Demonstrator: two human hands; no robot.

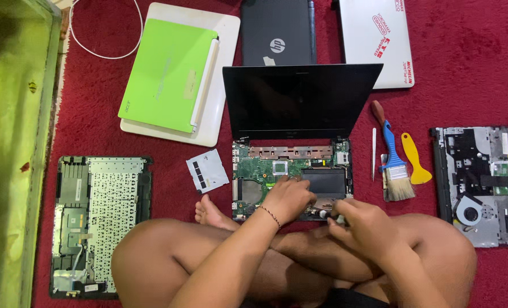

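Hands close together, left hand (288,198) pressing opened laptop (291,171), right hand (365,225) beside it, grip unclear, red carpet (465,102), paintbrush (394,159) nearby

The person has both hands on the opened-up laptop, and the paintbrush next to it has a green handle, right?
Not quite. Both hands, left and right, are on the opened laptop, but the head view shows the paintbrush beside it has a blue handle, not green.

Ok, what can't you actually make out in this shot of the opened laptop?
Head view only:
- Front edge of the opened laptop: covered by both hands.
- What the right hand pinches: too small, hidden by its fingers.
- What the left hand presses: hidden under the palm.
- Upturned keyboard panel: near corner blocked by a knee.
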